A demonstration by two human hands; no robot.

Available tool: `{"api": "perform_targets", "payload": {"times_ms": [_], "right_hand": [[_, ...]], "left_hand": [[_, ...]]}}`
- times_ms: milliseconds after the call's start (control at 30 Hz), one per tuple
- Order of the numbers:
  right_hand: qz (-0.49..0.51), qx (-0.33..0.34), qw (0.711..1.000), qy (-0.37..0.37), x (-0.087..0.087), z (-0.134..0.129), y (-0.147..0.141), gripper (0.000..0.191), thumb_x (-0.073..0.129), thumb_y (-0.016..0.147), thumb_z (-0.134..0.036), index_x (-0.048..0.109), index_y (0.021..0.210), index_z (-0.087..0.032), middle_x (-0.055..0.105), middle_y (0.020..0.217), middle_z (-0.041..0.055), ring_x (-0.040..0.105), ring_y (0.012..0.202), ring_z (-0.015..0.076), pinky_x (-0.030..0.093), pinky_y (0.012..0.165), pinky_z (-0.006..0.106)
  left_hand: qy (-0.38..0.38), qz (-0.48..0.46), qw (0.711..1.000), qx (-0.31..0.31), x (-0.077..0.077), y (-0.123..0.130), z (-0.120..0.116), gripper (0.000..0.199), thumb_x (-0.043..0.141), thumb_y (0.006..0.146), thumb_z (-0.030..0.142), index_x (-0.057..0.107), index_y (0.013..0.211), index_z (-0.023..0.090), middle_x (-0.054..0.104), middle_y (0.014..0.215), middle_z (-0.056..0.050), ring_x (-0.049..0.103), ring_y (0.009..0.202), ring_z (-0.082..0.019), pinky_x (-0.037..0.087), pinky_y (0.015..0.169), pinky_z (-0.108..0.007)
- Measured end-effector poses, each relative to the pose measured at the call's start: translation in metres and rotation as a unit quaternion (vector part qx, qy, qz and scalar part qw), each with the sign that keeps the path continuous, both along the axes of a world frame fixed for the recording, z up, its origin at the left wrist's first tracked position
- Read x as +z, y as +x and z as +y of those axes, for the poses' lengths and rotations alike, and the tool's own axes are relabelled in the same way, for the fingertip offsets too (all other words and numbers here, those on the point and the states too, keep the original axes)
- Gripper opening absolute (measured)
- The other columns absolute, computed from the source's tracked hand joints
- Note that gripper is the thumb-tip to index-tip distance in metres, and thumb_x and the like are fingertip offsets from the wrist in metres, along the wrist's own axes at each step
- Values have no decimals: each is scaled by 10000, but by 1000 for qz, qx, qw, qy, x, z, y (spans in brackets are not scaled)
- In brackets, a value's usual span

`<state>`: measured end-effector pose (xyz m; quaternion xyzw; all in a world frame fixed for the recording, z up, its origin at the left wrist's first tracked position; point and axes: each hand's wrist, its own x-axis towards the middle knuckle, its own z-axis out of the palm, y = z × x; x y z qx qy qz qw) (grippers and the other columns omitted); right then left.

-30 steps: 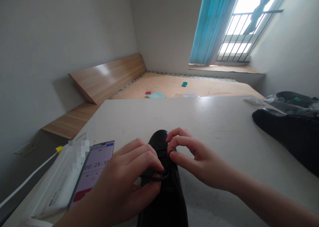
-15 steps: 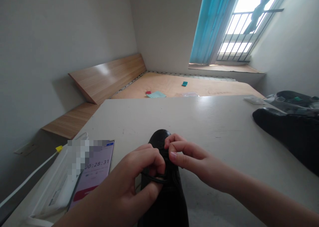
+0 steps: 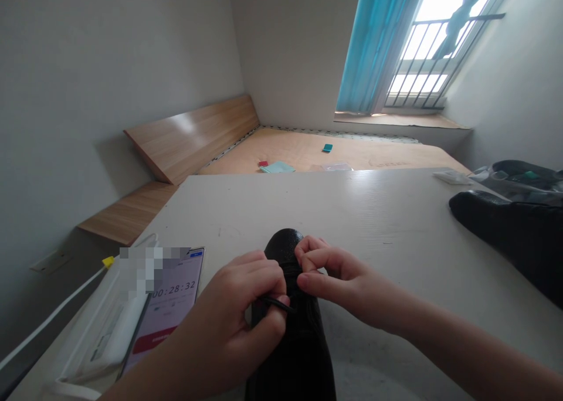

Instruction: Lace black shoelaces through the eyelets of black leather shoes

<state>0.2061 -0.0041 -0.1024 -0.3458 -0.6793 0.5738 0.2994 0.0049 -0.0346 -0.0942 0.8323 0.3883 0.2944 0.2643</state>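
Note:
A black shoe (image 3: 290,354) stands on the white table with its toe pointing away from me. My left hand (image 3: 250,307) is closed on a black shoelace (image 3: 278,303), pinched between thumb and fingers over the shoe's left side. At the shoe's right edge, just behind the toe, my right hand (image 3: 334,272) has its thumb and fingers bent close together against the lacing. What the right fingertips grip, if anything, is too small and dark to make out.
On the left of the white table (image 3: 373,213) lie a phone (image 3: 171,307) showing a timer and a white device (image 3: 105,336) with a cable. Another black shoe (image 3: 510,231) and a clear bag (image 3: 519,178) are at the right. A bed (image 3: 373,155) stands beyond.
The left hand has closed further around the lace, and the lace loop looks smaller. The right fingers have shifted slightly on the shoe's edge. The view has moved a little.

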Motion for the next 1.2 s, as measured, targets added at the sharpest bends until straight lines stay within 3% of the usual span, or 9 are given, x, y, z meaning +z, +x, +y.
{"api": "perform_targets", "payload": {"times_ms": [233, 400, 567, 800, 867, 933, 1067, 1133, 1200], "right_hand": [[12, 2, 1000, -21, 0, 2, -1, 373, 639, 798, -327, 406, 541, -189, 447, 886, 17, 421, 882, 186, 288, 838, 342], [60, 9, 993, -98, -3, 5, 2, 347, 634, 758, -264, 377, 541, -181, 417, 906, 10, 377, 836, 163, 269, 749, 312], [94, 16, 983, -156, -7, 8, 5, 308, 649, 739, -260, 413, 564, -168, 415, 935, 5, 356, 839, 147, 271, 773, 297], [69, 30, 991, -112, -6, 14, 11, 293, 645, 785, -329, 471, 606, -177, 446, 918, 11, 413, 843, 157, 327, 780, 311], [38, 15, 998, -58, -2, 15, 11, 312, 642, 828, -341, 473, 616, -186, 446, 889, 10, 429, 866, 169, 337, 812, 320], [-42, -30, 997, 58, 5, 12, 10, 303, 602, 881, -312, 465, 638, -195, 456, 886, 15, 445, 894, 179, 344, 853, 335], [-196, -133, 916, 324, 21, -11, 9, 149, 566, 913, -248, 493, 787, -219, 529, 957, 47, 486, 970, 216, 393, 873, 368], [-193, -169, 889, 380, 20, -34, 11, 76, 597, 901, -256, 522, 902, -246, 570, 998, 55, 522, 982, 231, 431, 854, 370], [-166, -166, 902, 362, 10, -61, 12, 92, 617, 888, -281, 551, 952, -287, 608, 994, 47, 575, 943, 242, 484, 786, 360]], "left_hand": [[8, 5, 1000, 22, -2, 0, 0, 150, 459, 763, 121, 411, 644, 198, 450, 608, 54, 455, 656, -130, 323, 606, -266], [22, 16, 999, 31, -3, 2, 1, 151, 449, 759, 126, 404, 633, 196, 455, 599, 51, 457, 644, -130, 317, 600, -267], [37, 40, 998, 41, 0, 2, 3, 159, 430, 752, 149, 391, 606, 197, 442, 567, 43, 448, 614, -136, 300, 574, -274], [-5, 45, 996, 73, 2, 3, 3, 162, 439, 766, 187, 423, 605, 201, 479, 599, 34, 476, 608, -137, 325, 576, -272], [-37, 35, 995, 84, 1, 4, 2, 142, 465, 778, 216, 453, 638, 203, 518, 629, 35, 495, 615, -135, 346, 582, -267], [-51, 29, 994, 90, 0, 4, -1, 117, 492, 780, 244, 475, 670, 207, 544, 657, 35, 510, 626, -138, 359, 588, -267], [-42, 32, 994, 91, 2, 4, -6, 122, 519, 779, 269, 477, 680, 211, 544, 661, 33, 503, 618, -141, 348, 572, -268], [-42, 27, 995, 91, 3, 4, -8, 135, 526, 781, 275, 475, 672, 212, 537, 645, 37, 498, 603, -137, 346, 562, -265], [-40, 19, 995, 91, 4, 4, -9, 142, 523, 789, 280, 480, 672, 212, 537, 635, 40, 501, 597, -135, 348, 559, -263]]}}
